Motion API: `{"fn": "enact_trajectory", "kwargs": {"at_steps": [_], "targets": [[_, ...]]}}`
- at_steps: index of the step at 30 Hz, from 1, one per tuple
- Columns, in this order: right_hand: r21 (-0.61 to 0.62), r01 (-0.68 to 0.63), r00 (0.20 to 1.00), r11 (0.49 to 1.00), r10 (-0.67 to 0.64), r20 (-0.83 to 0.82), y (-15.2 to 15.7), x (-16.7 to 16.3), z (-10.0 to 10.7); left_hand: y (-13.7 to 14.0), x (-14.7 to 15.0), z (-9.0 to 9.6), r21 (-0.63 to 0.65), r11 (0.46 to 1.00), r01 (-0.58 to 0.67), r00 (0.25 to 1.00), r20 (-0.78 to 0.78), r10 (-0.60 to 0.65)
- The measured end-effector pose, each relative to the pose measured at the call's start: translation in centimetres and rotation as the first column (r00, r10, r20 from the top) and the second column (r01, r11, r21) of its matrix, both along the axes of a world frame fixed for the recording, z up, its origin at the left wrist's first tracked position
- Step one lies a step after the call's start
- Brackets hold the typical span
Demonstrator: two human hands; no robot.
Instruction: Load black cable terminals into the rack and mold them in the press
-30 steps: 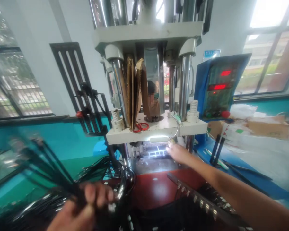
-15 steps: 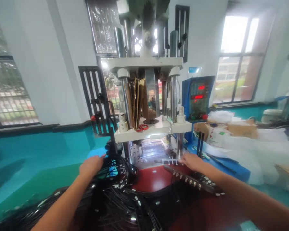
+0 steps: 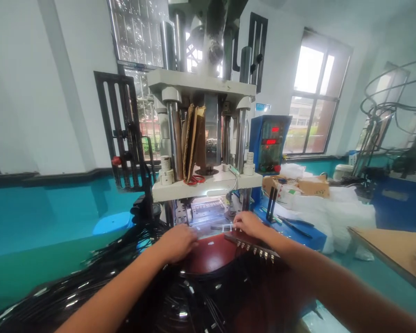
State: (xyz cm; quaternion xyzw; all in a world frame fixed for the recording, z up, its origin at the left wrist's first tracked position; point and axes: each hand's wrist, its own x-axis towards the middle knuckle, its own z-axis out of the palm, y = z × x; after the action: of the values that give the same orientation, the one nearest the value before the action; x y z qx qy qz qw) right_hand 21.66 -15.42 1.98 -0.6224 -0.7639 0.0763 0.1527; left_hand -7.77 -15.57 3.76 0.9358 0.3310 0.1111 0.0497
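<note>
My right hand (image 3: 251, 224) is closed in a pinch on the right end of a thin, light comb-like strip (image 3: 225, 227), held just in front of the press bed (image 3: 208, 213). My left hand (image 3: 179, 243) hovers over the left side of the dark red table top (image 3: 213, 254), its fingers curled together; what they hold, if anything, is hidden. Below my right wrist lies a long dark bar (image 3: 253, 249) with a row of shiny metal clips. Black cables (image 3: 104, 268) with small shiny ends heap up under and left of my left forearm.
A white press plate (image 3: 208, 185) on steel columns stands ahead, with cardboard pieces (image 3: 194, 143) and red-handled scissors (image 3: 195, 180) on it. To the right are a blue control box (image 3: 271, 150) with red digits, a blue bench (image 3: 298, 229) and white bags (image 3: 346, 222). A blue stool (image 3: 113, 223) stands left.
My left hand has moved right, from the cable bundle to over the red table top. My right hand still pinches the strip. The camera view has turned to the right.
</note>
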Motion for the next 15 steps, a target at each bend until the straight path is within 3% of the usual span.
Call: {"fn": "enact_trajectory", "kwargs": {"at_steps": [5,7,9,12,13,14,15], "targets": [[0.192,0.089,0.981,0.977,-0.052,-0.189,-3.5,2.3,4.1,4.3,-1.3,-2.0,-0.056,0.993,-0.101,0.992,-0.087,0.096],[0.251,0.229,0.951,0.941,-0.161,-0.266,-7.0,5.1,5.2,4.8,-1.4,-2.4,-0.056,0.993,-0.105,0.989,-0.114,0.098],[0.271,0.421,0.885,0.866,-0.326,-0.332,-11.5,8.7,5.1,4.6,-1.4,-2.7,-0.045,0.994,-0.103,0.987,-0.131,0.097],[0.197,0.678,0.717,0.708,-0.577,-0.392,-19.0,15.0,1.7,4.5,-1.5,-2.9,-0.044,0.994,-0.104,0.982,-0.161,0.096],[0.119,0.714,0.675,0.690,-0.632,-0.381,-21.2,17.1,-0.3,4.6,-1.3,-2.9,-0.055,0.993,-0.105,0.980,-0.174,0.094],[0.066,0.776,0.607,0.627,-0.716,-0.344,-23.2,19.0,-2.4,4.8,-1.1,-2.8,-0.071,0.992,-0.104,0.980,-0.179,0.090],[-0.007,0.788,0.587,0.616,-0.754,-0.294,-24.8,20.8,-4.5,5.1,-0.6,-2.6,-0.088,0.991,-0.100,0.981,-0.178,0.083]]}}
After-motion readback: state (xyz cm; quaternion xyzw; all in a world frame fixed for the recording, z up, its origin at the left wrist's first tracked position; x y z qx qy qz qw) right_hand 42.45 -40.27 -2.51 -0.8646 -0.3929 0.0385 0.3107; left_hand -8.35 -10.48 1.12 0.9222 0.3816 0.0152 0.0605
